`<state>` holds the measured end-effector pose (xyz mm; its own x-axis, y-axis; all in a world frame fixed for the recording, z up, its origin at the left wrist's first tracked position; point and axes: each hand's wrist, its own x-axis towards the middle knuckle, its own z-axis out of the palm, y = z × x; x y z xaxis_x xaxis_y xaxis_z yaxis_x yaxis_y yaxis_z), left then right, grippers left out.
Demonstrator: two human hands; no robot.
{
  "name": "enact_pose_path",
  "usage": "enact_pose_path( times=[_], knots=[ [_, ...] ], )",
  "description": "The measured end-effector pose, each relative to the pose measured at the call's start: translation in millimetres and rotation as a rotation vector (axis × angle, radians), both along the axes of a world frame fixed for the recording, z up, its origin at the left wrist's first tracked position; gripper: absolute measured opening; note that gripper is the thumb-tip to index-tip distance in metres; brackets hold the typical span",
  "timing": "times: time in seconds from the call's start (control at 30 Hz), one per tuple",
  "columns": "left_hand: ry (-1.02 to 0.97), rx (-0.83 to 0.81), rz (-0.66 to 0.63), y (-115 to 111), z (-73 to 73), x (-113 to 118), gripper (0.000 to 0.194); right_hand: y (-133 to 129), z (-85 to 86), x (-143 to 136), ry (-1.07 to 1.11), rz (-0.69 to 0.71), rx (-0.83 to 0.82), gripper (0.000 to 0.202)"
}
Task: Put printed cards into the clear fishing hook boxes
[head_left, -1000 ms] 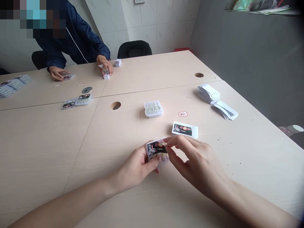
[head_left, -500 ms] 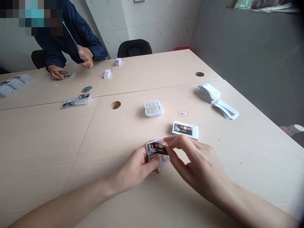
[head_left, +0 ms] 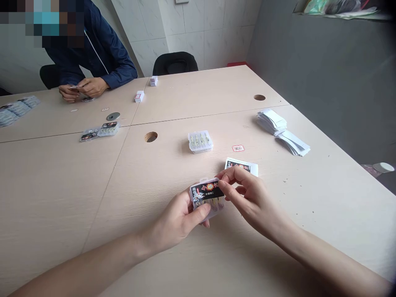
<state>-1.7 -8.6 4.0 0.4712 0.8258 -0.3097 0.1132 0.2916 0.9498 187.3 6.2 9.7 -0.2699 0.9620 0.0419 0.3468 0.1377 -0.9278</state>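
A clear plastic box with several hooks inside is gripped by my left hand, its thumb across the front. Over the upper part of the box lies a black label with a red and orange print. My right hand pinches the right end of this label at the box's upper right corner. Partly behind my right fingers is a stack of label sheets. Beyond my hands stand closed clear boxes with hooks, and a small red-framed sticker lies to their right.
White paper strips lie at the right. Labelled boxes and a metal disc are at the left. Across the table, a person in a dark blue jacket handles a small item. Table holes show.
The label's right part has come down flatter along the box, and my right hand has shifted slightly up with it. Across the table, the other person's hands have come together.
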Motion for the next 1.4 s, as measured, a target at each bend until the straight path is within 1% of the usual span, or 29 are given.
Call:
enact_pose_path(
  times=[0.13, 0.47, 0.53, 0.67, 0.77, 1.1, 1.4],
  knots=[
    [0.017, -0.024, 0.005, -1.6, 0.2, -0.7, 0.031, 0.3, 1.2, 0.2, 0.044, 0.011, -0.036, 0.017],
    [0.023, -0.003, -0.012, -0.7, -2.2, -1.0, 0.015, 0.8, -1.7, 2.1, 0.025, 0.006, -0.034, 0.013],
    [0.025, -0.003, -0.017, -1.1, -1.8, -1.4, 0.018, 1.0, -1.6, 1.8, 0.019, 0.008, -0.033, 0.013],
    [0.015, -0.013, -0.008, -1.5, 0.4, -1.0, 0.032, 1.4, -1.8, 1.0, 0.034, 0.010, -0.042, 0.015],
    [0.013, -0.024, -0.003, -0.8, 1.4, -0.1, 0.036, 1.1, -2.4, 0.7, 0.061, 0.012, -0.069, 0.016],
    [0.041, -0.020, -0.018, -2.0, 2.6, 0.7, 0.027, 3.2, -5.7, 0.2, 0.156, 0.002, -0.136, 0.019],
    [0.031, -0.024, -0.037, -3.7, 3.5, 0.5, 0.031, 5.0, -5.7, -0.9, 0.171, -0.012, -0.175, 0.020]
  ],
)
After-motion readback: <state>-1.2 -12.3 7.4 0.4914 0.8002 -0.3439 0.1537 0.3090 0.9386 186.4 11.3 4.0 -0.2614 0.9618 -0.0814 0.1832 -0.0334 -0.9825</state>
